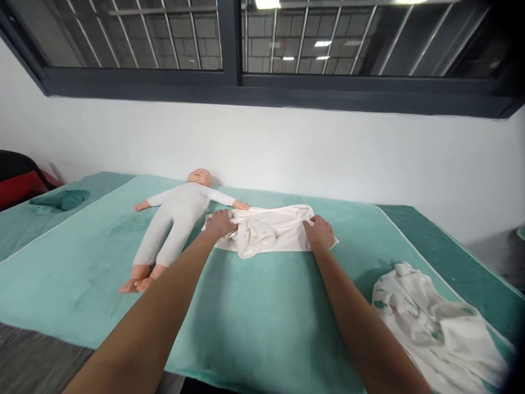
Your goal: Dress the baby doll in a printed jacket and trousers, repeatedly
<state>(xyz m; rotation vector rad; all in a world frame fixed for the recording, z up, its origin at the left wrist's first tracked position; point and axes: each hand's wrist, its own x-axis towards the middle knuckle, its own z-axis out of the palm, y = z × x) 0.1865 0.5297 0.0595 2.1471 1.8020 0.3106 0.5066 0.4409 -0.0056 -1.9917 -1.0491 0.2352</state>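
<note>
Left hand and right hand pinch the white garment. Gripping opposite ends probably helps flatten it.

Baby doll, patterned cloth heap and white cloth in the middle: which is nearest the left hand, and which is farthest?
1. White cloth: right at the left hand's fingers.
2. Baby doll: just to its left.
3. Patterned cloth heap: far over on the right.

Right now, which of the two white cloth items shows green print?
The crumpled heap at the lower right; the cloth between the left hand and right hand shows none.
</note>
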